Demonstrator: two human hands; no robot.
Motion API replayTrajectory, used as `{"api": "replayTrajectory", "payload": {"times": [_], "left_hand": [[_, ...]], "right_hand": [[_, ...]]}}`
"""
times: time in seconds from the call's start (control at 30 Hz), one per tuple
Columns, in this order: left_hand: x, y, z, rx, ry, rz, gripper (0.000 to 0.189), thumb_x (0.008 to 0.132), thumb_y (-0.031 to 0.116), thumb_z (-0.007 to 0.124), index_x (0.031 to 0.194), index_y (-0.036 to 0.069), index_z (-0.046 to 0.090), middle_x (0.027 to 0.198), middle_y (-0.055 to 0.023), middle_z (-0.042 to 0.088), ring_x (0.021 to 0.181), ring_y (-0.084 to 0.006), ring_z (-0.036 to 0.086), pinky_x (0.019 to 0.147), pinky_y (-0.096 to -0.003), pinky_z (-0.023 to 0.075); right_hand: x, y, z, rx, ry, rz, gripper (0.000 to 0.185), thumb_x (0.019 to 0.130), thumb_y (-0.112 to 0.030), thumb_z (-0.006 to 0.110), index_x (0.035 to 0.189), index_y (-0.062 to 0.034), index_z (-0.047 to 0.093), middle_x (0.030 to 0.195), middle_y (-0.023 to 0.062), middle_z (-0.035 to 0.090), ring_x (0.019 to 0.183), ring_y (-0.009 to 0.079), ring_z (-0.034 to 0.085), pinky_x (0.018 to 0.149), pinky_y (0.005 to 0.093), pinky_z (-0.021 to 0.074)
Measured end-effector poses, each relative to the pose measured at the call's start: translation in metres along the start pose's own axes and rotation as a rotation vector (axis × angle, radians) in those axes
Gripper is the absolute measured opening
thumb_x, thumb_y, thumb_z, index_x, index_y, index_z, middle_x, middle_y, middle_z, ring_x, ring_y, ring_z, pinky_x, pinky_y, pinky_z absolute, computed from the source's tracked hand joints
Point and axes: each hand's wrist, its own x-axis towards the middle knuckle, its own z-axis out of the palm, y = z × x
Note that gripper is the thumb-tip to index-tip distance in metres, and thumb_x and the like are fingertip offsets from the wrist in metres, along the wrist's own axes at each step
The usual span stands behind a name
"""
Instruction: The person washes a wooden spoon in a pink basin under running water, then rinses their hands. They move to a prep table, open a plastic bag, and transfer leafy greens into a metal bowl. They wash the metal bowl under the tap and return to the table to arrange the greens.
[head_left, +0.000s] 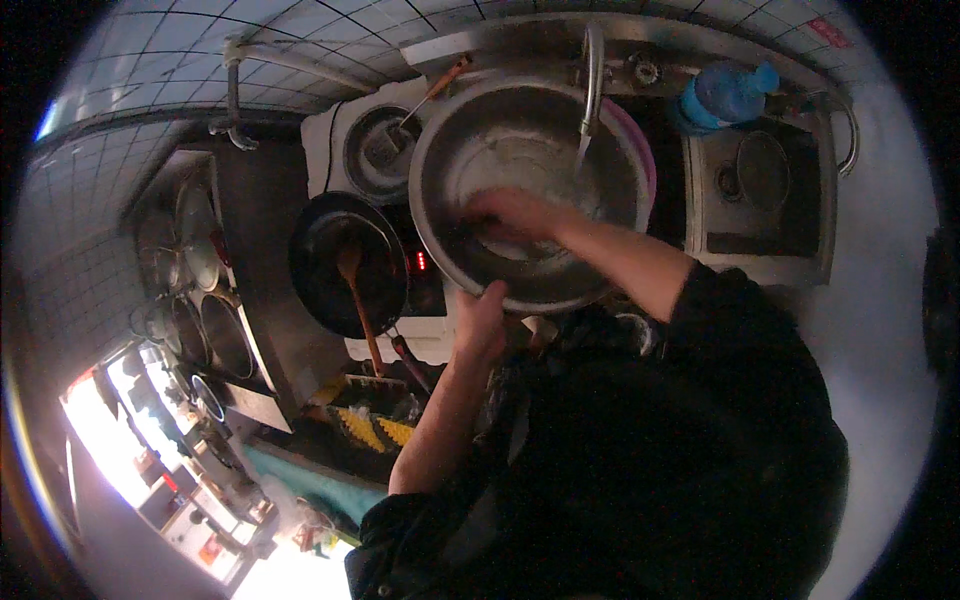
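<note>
A large metal basin (540, 300) lies under a metal faucet (593, 75), from which water runs into it. My left hand (484, 319) grips the basin's near rim, thumb over the edge. My right hand (514, 214) is inside the basin, over its inner surface, and is blurred; whether it holds something cannot be told. Behind the basin's right side shows the rim of a pink basin (641, 150).
Left of the basin, a black frying pan (307, 262) holds a wooden spatula (360, 307). Behind it sits a metal pan (356, 176) with a wooden-handled turner (450, 75). A blue plastic bottle (720, 97) stands by the right-hand sink (825, 217).
</note>
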Motion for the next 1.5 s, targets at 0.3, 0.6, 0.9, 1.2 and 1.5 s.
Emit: {"api": "replayTrajectory", "payload": {"times": [0.3,0.6,0.9,1.2,1.5], "left_hand": [[0.000,0.018,-0.002,0.020,0.156,0.019,0.043,0.090,0.004,0.057,0.130,-0.002,0.042,0.118,-0.0169,0.058,0.097,-0.0323,0.066,0.075,-0.0482,0.0605],[0.025,0.011,-0.001,0.040,0.102,0.201,0.047,0.090,0.002,0.054,0.135,-0.001,0.041,0.124,-0.0169,0.058,0.101,-0.0298,0.065,0.072,-0.0453,0.0608],[0.019,0.024,-0.007,0.015,0.158,0.172,0.047,0.089,0.005,0.057,0.134,0.001,0.043,0.116,-0.0144,0.062,0.089,-0.0289,0.068,0.058,-0.0422,0.0605],[0.026,0.030,0.015,0.001,0.081,0.151,0.047,0.094,0.003,0.054,0.138,0.000,0.040,0.125,-0.0168,0.057,0.099,-0.0322,0.067,0.073,-0.0466,0.0638],[0.017,0.031,0.005,0.035,0.170,0.098,0.054,0.093,0.001,0.055,0.142,0.002,0.034,0.133,-0.0161,0.053,0.111,-0.0328,0.062,0.082,-0.0504,0.0606]], "right_hand": [[-0.033,0.080,-0.039,-0.603,0.146,0.577,0.047,0.083,-0.014,0.067,0.129,-0.0067,0.061,0.111,0.0225,0.067,0.101,0.0421,0.066,0.088,0.0504,0.0550],[-0.049,-0.025,0.073,0.076,0.180,0.574,0.041,0.089,-0.037,0.066,0.109,-0.0006,0.068,0.098,0.0214,0.071,0.097,0.0409,0.068,0.084,0.0508,0.0535],[-0.124,0.019,-0.043,-0.715,0.309,0.234,0.048,0.078,-0.036,0.072,0.115,-0.0056,0.064,0.111,0.0181,0.063,0.104,0.0388,0.062,0.088,0.0510,0.0509],[-0.090,-0.094,0.056,-0.410,0.445,0.336,0.052,0.084,-0.037,0.070,0.124,-0.0056,0.059,0.109,0.0192,0.063,0.097,0.0380,0.065,0.082,0.0496,0.0528],[-0.122,0.018,-0.057,-0.990,0.229,0.291,0.046,0.074,-0.025,0.072,0.117,-0.0086,0.065,0.110,0.0173,0.065,0.105,0.0352,0.063,0.089,0.0470,0.0512]]}}
